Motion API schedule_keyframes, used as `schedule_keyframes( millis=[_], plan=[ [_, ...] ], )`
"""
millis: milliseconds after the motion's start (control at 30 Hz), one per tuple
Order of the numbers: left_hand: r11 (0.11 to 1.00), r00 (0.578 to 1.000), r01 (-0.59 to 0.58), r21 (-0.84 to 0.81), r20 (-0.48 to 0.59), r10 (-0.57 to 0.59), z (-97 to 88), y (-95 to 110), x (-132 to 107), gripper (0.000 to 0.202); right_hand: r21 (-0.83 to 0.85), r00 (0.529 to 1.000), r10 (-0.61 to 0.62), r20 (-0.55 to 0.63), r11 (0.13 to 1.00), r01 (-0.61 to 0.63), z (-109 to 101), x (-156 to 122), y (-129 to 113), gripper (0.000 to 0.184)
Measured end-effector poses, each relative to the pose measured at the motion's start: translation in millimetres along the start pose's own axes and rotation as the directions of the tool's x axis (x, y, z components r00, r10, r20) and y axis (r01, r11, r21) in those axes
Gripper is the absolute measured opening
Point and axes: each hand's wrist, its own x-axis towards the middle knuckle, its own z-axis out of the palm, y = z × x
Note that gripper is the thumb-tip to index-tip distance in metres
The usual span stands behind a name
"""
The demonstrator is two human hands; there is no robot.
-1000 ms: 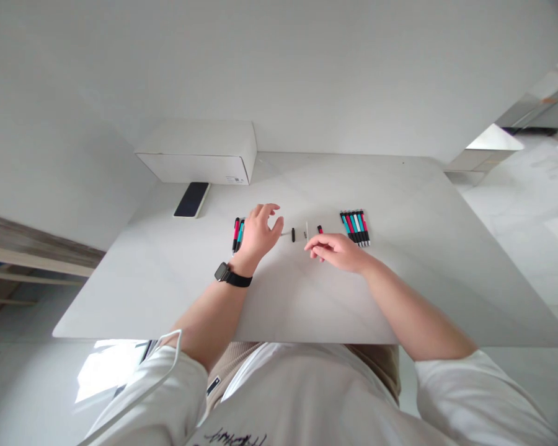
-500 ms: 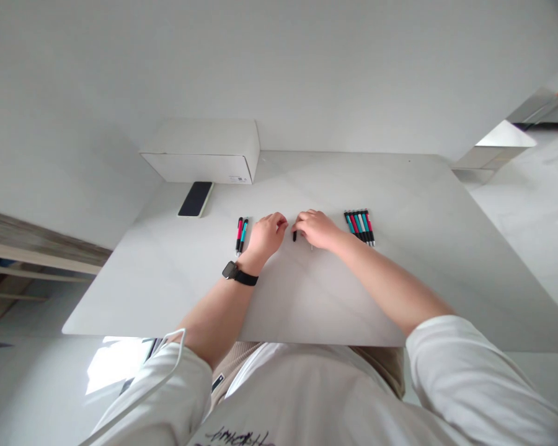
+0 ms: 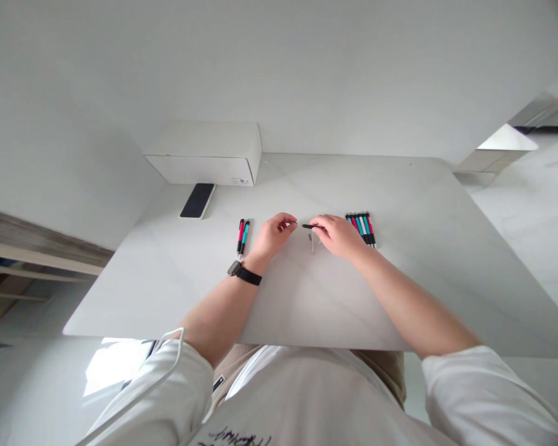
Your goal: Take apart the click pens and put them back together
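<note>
My left hand [image 3: 274,235] is pinched shut on a tiny pen part I cannot make out, held just above the white table [image 3: 400,285]. My right hand [image 3: 337,235] is closed on a short black pen piece [image 3: 308,226] whose tip points left toward the left hand. Between the hands, a thin pale refill [image 3: 312,242] lies on the table. Two assembled pens [image 3: 242,236], one red and one teal, lie left of my left hand. A row of several pens [image 3: 361,227] lies just right of my right hand.
A white cardboard box [image 3: 207,153] stands at the back left against the wall. A dark phone [image 3: 198,200] lies in front of it. A black watch [image 3: 244,273] is on my left wrist. The table's near edge runs just in front of my body.
Both hands went to the small parts in the middle and picked them up. The right hand now holds the black piece off the table, and the hands have drawn slightly apart.
</note>
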Motion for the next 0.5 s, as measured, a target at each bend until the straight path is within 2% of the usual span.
schedule_keyframes(
  millis=[200, 500],
  plan=[
    [0.998, 0.996, -0.013, -0.057, 0.091, 0.018, 7.3, 11.6, -6.6, 0.026, 0.127, 0.979, 0.074, -0.19, 0.991, -0.05, 14.2, -20.1, 6.1, 0.023],
    [0.999, 0.994, -0.01, -0.054, 0.106, 0.016, 7.2, 12.5, -9.3, 0.024, 0.133, 0.979, 0.073, -0.191, 0.99, -0.048, 27.1, -22.8, 15.0, 0.019]
  ],
)
